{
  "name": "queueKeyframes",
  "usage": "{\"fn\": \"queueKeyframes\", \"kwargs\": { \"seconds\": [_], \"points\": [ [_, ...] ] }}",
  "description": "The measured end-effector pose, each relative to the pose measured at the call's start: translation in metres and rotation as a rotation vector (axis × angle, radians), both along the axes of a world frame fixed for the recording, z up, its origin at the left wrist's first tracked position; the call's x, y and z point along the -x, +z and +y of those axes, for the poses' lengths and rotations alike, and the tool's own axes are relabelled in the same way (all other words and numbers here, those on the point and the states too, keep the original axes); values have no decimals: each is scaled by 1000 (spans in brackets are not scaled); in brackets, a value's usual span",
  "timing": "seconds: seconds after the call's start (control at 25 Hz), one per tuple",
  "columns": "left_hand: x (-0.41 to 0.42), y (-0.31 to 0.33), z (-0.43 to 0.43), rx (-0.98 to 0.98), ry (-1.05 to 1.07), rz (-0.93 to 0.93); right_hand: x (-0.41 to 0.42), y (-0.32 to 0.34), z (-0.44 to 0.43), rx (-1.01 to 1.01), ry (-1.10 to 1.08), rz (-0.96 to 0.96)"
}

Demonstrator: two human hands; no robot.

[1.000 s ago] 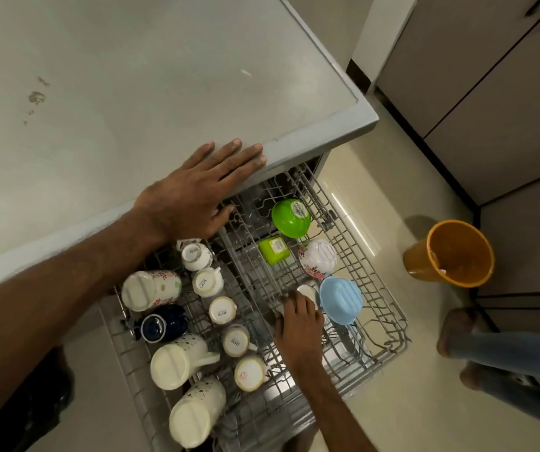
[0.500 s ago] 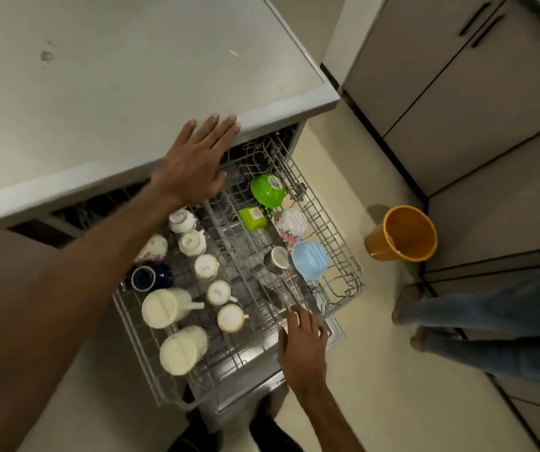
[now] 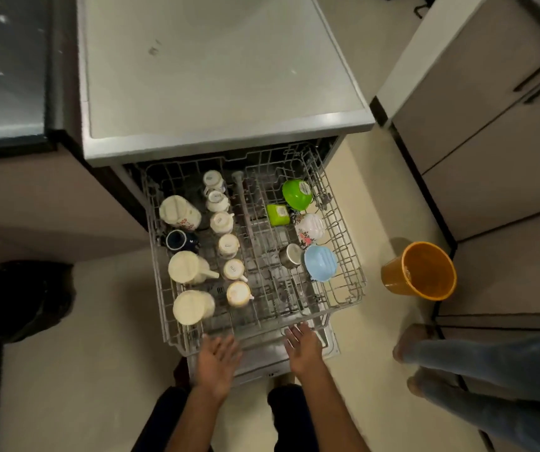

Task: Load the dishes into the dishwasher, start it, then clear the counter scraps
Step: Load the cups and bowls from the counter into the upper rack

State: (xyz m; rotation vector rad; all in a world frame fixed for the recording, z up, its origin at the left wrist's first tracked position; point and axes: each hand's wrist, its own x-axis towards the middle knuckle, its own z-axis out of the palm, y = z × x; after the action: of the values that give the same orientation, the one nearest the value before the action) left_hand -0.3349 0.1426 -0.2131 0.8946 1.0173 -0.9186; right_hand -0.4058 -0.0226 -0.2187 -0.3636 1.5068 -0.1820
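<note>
Two straight-fingered: left hand (image 3: 218, 360), right hand (image 3: 304, 349) at wire rack (image 3: 343, 290) rim; round cups (image 3: 228, 246) inverted.

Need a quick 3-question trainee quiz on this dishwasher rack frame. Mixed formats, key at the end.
1. True or false: the left hand and the right hand are both open at the front edge of the rack, holding no dish.
2. Where is the blue bowl? A) in the rack's right half B) in the rack's left half C) outside the rack
3. Fill in: seen from the person, the orange bucket stands to the ___ of the rack.
Key: 1 true; 2 A; 3 right.
</note>
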Motion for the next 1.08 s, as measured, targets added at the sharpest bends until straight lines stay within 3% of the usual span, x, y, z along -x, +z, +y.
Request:
{"fn": "queueKeyframes", "kwargs": {
  "seconds": [0.16,0.4,0.64,1.08],
  "points": [
    [3,-12,-11,-87,233,109,2,3,-18,-103,83,-18],
    [16,-32,-16,-10,427,119,11,-8,-40,-150,189,-10],
    [15,-38,-25,-160,265,-14,2,-19,-55,-60,387,10],
    [-24,-47,-33,-125,248,-81,-34,-31,-64,72,487,-61]
  ]
}}
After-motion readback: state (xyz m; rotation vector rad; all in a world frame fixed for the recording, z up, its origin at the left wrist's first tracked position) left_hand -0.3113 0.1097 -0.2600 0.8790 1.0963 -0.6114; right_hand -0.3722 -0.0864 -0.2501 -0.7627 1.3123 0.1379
